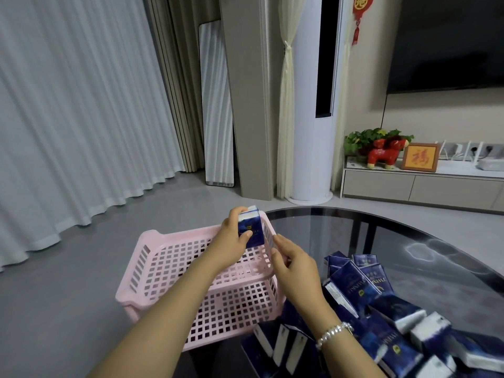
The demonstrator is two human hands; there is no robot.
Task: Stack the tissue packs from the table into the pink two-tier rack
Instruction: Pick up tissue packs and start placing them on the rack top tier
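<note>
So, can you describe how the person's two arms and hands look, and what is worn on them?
Both forearms are bare, with no sleeves in view. The left hand has no ring, watch or glove that shows. The right hand is also ungloved; on its wrist sits a silver beaded bracelet made of small shiny round beads. Nails look short and unpainted where visible.

Head view, forward and downward

Rack (174, 268) left of the tabletop (409, 241) — tissue packs (381, 309) heaped on the tabletop's near side, right of the rack.
</note>
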